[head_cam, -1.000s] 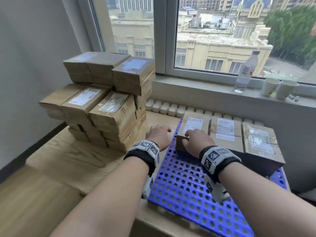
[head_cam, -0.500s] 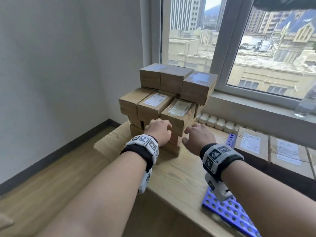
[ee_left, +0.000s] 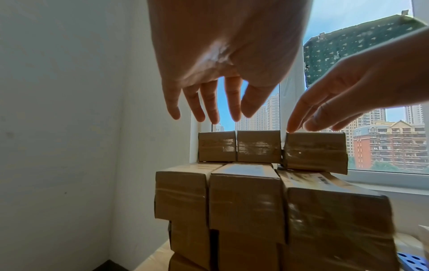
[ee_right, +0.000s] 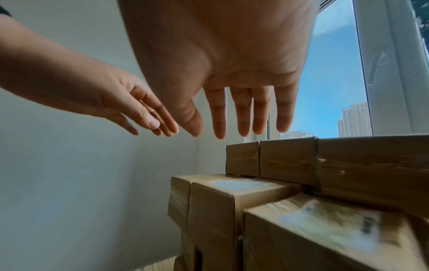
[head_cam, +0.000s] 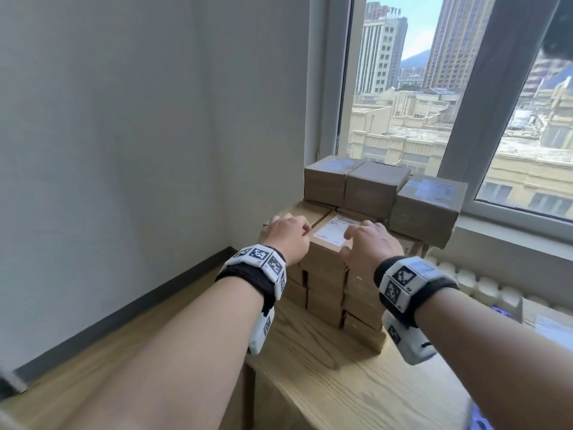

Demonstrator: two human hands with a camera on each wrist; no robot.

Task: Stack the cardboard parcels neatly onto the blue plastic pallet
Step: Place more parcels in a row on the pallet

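Observation:
A stack of brown cardboard parcels (head_cam: 375, 187) stands on the wooden table (head_cam: 341, 383) by the window. Its front row is topped by a parcel with a white label (head_cam: 331, 234). My left hand (head_cam: 286, 235) hovers over that parcel's left edge and my right hand (head_cam: 369, 243) over its right edge. In the wrist views the left hand's fingers (ee_left: 209, 110) and the right hand's fingers (ee_right: 243, 119) are straight and spread in the air, holding nothing. Only slivers of the blue pallet (head_cam: 479, 422) show at the lower right, and a corner of the pallet (ee_left: 410, 260) shows in the left wrist view.
A grey wall rises close on the left of the stack, with the window and its sill (head_cam: 511, 240) behind it. A row of white ribs (head_cam: 483, 287) runs under the sill. A parcel lying on the pallet (head_cam: 545, 321) peeks in at the right edge.
Both hands left the parcel on the pallet, swung left to the stack and rose from its lower front to the top of its front row. The view turned left with them.

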